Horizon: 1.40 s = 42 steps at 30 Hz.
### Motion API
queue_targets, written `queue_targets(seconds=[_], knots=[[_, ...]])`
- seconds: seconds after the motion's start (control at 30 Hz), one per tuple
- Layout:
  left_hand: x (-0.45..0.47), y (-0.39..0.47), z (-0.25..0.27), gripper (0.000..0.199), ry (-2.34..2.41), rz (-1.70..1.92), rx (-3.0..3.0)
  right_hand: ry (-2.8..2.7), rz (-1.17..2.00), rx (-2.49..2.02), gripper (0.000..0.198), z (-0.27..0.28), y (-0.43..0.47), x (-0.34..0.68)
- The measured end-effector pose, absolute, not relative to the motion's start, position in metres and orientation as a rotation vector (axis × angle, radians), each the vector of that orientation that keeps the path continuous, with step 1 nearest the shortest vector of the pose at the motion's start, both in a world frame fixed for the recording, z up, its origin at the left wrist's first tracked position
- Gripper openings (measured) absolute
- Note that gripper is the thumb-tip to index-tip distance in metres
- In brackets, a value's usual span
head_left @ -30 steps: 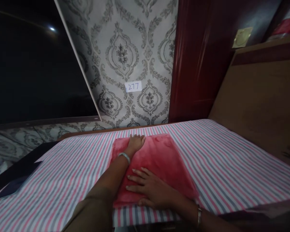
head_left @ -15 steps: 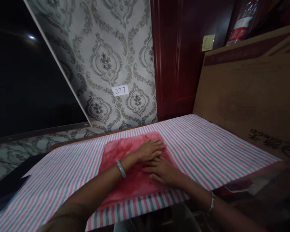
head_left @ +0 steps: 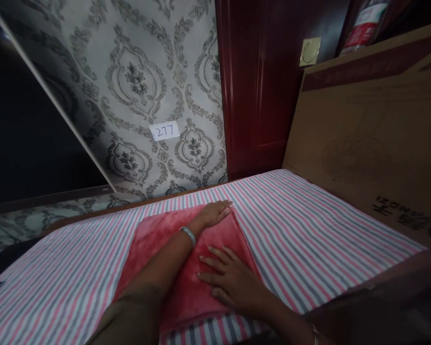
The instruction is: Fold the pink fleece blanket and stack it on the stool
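Note:
A plush pinkish-red cloth (head_left: 154, 239), flat and roughly square, lies on a striped sheet (head_left: 287, 220) of pink, grey and white. My left hand (head_left: 212, 214) rests palm down near the cloth's far right corner, its fingers stretched out. A greyish bangle circles that wrist. Nearer to me, my right hand (head_left: 232, 282) lies on the right part of the cloth with fingers spread. Neither hand grips anything. My left forearm covers part of the cloth's left half.
A large cardboard box (head_left: 355, 124) stands along the right side, with a plastic bottle (head_left: 366, 26) behind its top edge. At the back are patterned wallpaper (head_left: 136, 81) and a dark red panel (head_left: 255, 91). A dark screen (head_left: 28, 129) is on the left.
My hands have moved apart: the left slid toward the cloth's far edge, the right came nearer to me with its fingers spreading. The view has shifted slightly.

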State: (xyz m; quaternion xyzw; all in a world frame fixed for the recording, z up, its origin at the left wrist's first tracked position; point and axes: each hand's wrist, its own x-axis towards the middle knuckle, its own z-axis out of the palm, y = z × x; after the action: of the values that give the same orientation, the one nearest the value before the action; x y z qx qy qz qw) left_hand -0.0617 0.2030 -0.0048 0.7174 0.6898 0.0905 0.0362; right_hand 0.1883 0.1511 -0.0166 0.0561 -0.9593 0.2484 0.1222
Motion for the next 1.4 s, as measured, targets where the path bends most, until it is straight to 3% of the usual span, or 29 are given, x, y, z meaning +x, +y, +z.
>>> queue_targets(seconds=[0.23,0.47,0.63,0.8,0.93,1.07,1.23,1.4], knots=[[-0.064,0.215,-0.002,0.049,2.312,0.271,2.159,-2.806,0.746,0.161,0.044,-0.017,0.153,0.186],[-0.038,0.189,0.034,0.046,2.557,0.249,2.11,-2.781,0.644,0.164,0.042,-0.02,0.154,0.184],[-0.041,0.126,0.051,0.046,2.623,0.217,2.015,-2.759,0.556,0.152,0.041,-0.022,0.154,0.186],[-0.048,0.018,0.037,0.056,2.536,0.163,1.901,-2.739,0.571,0.165,0.042,-0.029,0.154,0.184],[-0.053,-0.053,0.022,0.056,2.545,0.335,1.809,-2.708,0.648,0.19,0.042,-0.03,0.156,0.183],[-0.06,-0.091,0.014,0.055,2.633,0.504,1.658,-2.53,0.942,0.177,0.042,-0.022,0.165,0.192],[-0.054,-0.118,0.009,0.078,2.562,1.279,0.942,-1.971,1.099,-0.416,0.04,-0.024,0.191,0.216],[-0.039,-0.135,0.012,0.076,2.066,1.725,0.363,-1.586,1.505,-0.737,0.053,-0.053,0.209,0.231]])
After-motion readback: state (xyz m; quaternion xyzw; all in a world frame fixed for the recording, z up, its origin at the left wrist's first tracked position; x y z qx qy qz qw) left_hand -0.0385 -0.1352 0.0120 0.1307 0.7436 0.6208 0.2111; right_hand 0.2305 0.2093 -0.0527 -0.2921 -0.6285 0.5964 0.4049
